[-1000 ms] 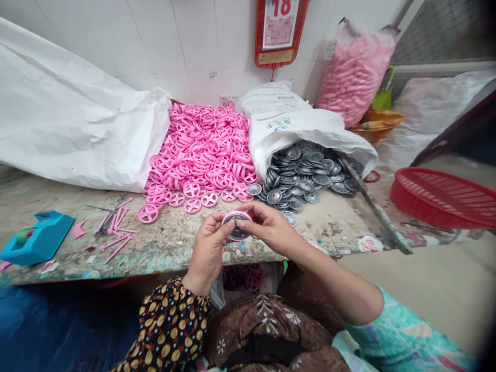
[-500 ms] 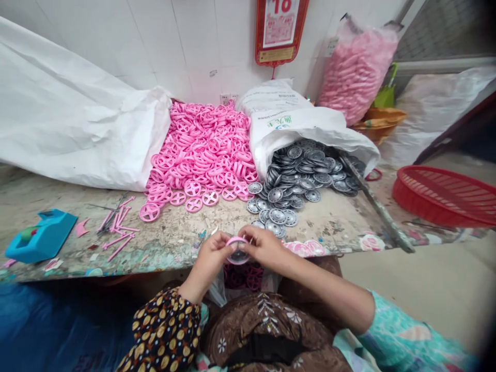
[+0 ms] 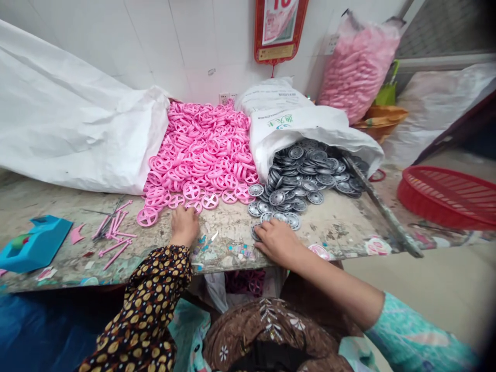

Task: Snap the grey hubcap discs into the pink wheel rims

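Nearest the camera, a brown patterned garment [image 3: 267,325] is covering the person's front, and the worn desk [image 3: 230,227] is running across beyond it. The right hand [image 3: 277,240] is resting low over the desk, palm down with fingers bent, and is touching the front of the grey discs [image 3: 306,173]; its fingers are hiding the contact, so the inspector is not able to tell whether it is gripping one. The left hand [image 3: 185,226] is reaching to the front edge of the pink spoked wheels [image 3: 211,160], its curled fingers partly covering one wheel; whether they are closing on it, the view is not showing. To the left, a blue dispenser [image 3: 41,245] is standing near the front edge, and thin pink rods [image 3: 116,225] are lying loosely between it and the left hand. To the right, a long bar [image 3: 387,219] is slanting from the grey discs towards the front edge, and a red basket [image 3: 422,206] is sitting beyond it. Further back, the pink wheels are heaping between a white sack [image 3: 85,134] and a printed sack [image 3: 294,121], the latter's open mouth spilling the grey discs. Farthest off, a clear bag of pink pieces [image 3: 356,75] is leaning at right, and a red-framed calendar [image 3: 279,51] is hanging on the wall.
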Motion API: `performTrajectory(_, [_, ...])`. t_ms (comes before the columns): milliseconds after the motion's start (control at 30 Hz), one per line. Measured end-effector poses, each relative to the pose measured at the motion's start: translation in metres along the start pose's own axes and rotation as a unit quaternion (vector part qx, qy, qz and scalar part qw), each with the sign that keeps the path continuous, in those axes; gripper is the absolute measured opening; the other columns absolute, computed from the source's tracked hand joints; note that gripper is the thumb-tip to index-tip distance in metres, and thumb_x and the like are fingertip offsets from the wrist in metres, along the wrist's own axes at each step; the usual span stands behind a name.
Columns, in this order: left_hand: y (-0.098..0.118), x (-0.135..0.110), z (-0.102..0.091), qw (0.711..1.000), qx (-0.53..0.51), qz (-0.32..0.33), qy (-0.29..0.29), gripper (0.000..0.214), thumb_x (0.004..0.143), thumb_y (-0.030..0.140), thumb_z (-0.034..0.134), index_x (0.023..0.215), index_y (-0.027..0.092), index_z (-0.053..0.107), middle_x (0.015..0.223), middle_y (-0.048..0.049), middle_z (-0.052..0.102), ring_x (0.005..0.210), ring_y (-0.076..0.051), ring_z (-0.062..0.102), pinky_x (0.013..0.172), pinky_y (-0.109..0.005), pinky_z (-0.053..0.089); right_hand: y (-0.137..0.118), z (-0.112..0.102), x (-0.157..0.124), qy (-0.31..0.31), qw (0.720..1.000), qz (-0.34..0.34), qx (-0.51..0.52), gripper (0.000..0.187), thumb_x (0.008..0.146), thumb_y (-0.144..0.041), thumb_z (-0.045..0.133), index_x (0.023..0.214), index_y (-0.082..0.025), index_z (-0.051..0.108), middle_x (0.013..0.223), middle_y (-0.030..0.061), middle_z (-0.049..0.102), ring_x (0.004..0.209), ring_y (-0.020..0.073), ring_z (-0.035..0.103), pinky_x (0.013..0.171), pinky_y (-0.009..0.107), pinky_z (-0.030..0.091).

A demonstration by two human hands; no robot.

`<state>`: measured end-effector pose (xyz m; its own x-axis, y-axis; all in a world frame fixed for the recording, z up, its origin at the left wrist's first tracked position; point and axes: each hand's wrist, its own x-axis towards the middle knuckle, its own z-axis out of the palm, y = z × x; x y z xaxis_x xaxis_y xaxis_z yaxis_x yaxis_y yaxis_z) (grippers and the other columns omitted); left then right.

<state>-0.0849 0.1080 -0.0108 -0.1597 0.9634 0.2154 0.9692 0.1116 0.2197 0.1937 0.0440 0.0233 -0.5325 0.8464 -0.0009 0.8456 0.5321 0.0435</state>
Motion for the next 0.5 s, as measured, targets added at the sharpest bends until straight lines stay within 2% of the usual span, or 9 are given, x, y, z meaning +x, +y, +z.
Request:
performTrajectory(67, [-0.001, 0.002, 0.002, 0.999, -0.04, 0.013, 0.003, 0.017, 0.078, 0.021, 0.051, 0.084, 0.018, 0.067, 0.098, -0.0143, 0.055, 0.102, -0.031, 0.049, 0.087, -0.043, 0.039, 0.0, 0.008, 0.004, -0.018, 0.998, -0.044, -0.027, 0.019, 0.087, -0.021, 0.049, 0.098, -0.013, 0.063, 0.088, 0.0115, 0.064, 0.083, 0.0244, 0.056, 0.071, 0.034, 0.039])
performTrajectory(133, [0.0, -0.005, -0.001, 0.988, -0.155, 0.01, 0.006, 0.01, 0.076, 0.022, 0.055, 0.078, 0.018, 0.064, 0.093, -0.0106, 0.058, 0.101, -0.028, 0.05, 0.09, -0.042, 0.039, 0.001, 0.014, 0.007, -0.02, 0.996, -0.075, -0.046, 0.023, 0.086, -0.01, 0.044, 0.1, -0.011, 0.062, 0.086, 0.012, 0.065, 0.079, 0.0234, 0.057, 0.07, 0.034, 0.039])
performTrajectory(200, [0.006, -0.02, -0.008, 0.934, -0.354, -0.042, -0.017, 0.008, 0.076, 0.026, 0.058, 0.077, 0.019, 0.06, 0.085, -0.0059, 0.06, 0.091, -0.022, 0.055, 0.087, -0.039, 0.043, 0.002, 0.012, 0.01, 0.002, 0.996, -0.08, -0.038, 0.027, 0.086, -0.007, 0.042, 0.104, -0.01, 0.062, 0.084, 0.0124, 0.066, 0.078, 0.0228, 0.058, 0.07, 0.034, 0.04])
performTrajectory(233, [0.012, -0.03, -0.012, 0.876, -0.473, -0.086, -0.043, 0.01, 0.077, 0.029, 0.058, 0.079, 0.019, 0.059, 0.081, -0.004, 0.06, 0.083, -0.019, 0.058, 0.082, -0.037, 0.046, 0.003, 0.008, 0.012, 0.025, 0.997, -0.07, -0.015, 0.027, 0.087, -0.008, 0.041, 0.104, -0.01, 0.062, 0.083, 0.0122, 0.066, 0.078, 0.0223, 0.058, 0.071, 0.033, 0.04])
performTrajectory(300, [0.028, -0.049, -0.02, 0.707, -0.675, -0.172, -0.123, 0.017, 0.074, 0.031, 0.064, 0.083, 0.018, 0.057, 0.08, -0.0023, 0.062, 0.072, -0.016, 0.06, 0.074, -0.034, 0.051, 0.001, -0.004, 0.017, 0.104, 0.99, -0.035, 0.087, 0.027, 0.091, -0.014, 0.04, 0.106, -0.013, 0.062, 0.085, 0.0108, 0.067, 0.081, 0.0204, 0.059, 0.074, 0.032, 0.041])
performTrajectory(333, [0.038, -0.059, -0.024, 0.636, -0.729, -0.201, -0.155, 0.019, 0.072, 0.027, 0.067, 0.085, 0.018, 0.058, 0.082, -0.0024, 0.064, 0.071, -0.015, 0.061, 0.071, -0.032, 0.052, -0.003, -0.01, 0.02, 0.154, 0.975, -0.014, 0.159, 0.027, 0.092, -0.019, 0.04, 0.107, -0.014, 0.062, 0.089, 0.0097, 0.067, 0.084, 0.0193, 0.059, 0.075, 0.03, 0.042])
performTrajectory(367, [0.047, -0.068, -0.028, 0.581, -0.766, -0.216, -0.17, 0.019, 0.072, 0.024, 0.069, 0.086, 0.018, 0.058, 0.084, -0.0026, 0.065, 0.072, -0.014, 0.062, 0.071, -0.03, 0.053, -0.007, -0.015, 0.022, 0.201, 0.951, 0.005, 0.234, 0.026, 0.093, -0.023, 0.041, 0.107, -0.016, 0.061, 0.092, 0.0084, 0.067, 0.086, 0.0182, 0.059, 0.077, 0.029, 0.043])
performTrajectory(433, [0.065, -0.082, -0.034, 0.507, -0.813, -0.22, -0.181, 0.017, 0.074, 0.021, 0.068, 0.088, 0.017, 0.06, 0.09, -0.0033, 0.067, 0.076, -0.013, 0.064, 0.073, -0.029, 0.054, -0.019, -0.022, 0.025, 0.271, 0.897, 0.023, 0.35, 0.024, 0.092, -0.026, 0.044, 0.106, -0.019, 0.061, 0.095, 0.0062, 0.066, 0.089, 0.0168, 0.059, 0.079, 0.028, 0.044])
performTrajectory(500, [0.078, -0.091, -0.037, 0.472, -0.835, -0.214, -0.182, 0.016, 0.076, 0.019, 0.067, 0.091, 0.018, 0.06, 0.093, -0.0029, 0.068, 0.08, -0.013, 0.064, 0.076, -0.028, 0.054, -0.031, -0.022, 0.026, 0.298, 0.869, 0.015, 0.394, 0.021, 0.091, -0.026, 0.046, 0.103, -0.019, 0.061, 0.093, 0.006, 0.065, 0.089, 0.0169, 0.058, 0.079, 0.029, 0.045])
